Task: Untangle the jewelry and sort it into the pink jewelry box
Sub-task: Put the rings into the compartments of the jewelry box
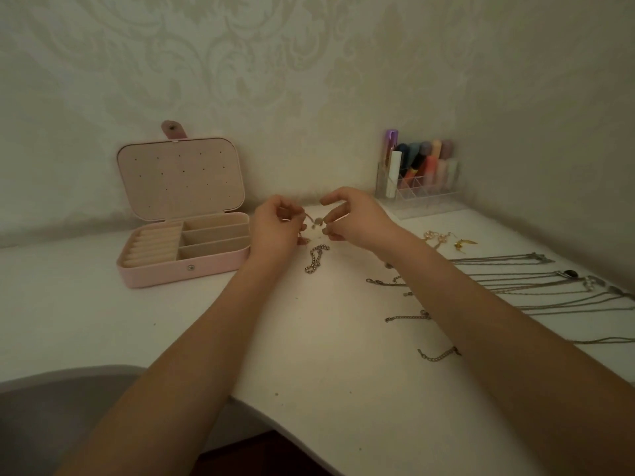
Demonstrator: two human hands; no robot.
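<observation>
both hands, left hand [275, 226] and right hand [354, 218], pinch a small silvery chain piece [316, 223] just right of the open pink jewelry box [185, 266]. its compartments look empty, so sorting seems barely begun. thin silver necklaces [536, 286] lie straightened at right, and a short silver link bracelet [316, 258] waits near the hands.

No text, label, brand, number or sign can be read. The open pink leatherette jewelry box [185, 269] at the left of the frame bears only a plain metal snap, and on the coloured tubes in the clear plastic organizer [417, 185] at the upper right no lettering can be made out; any print there is too small and dim.
</observation>
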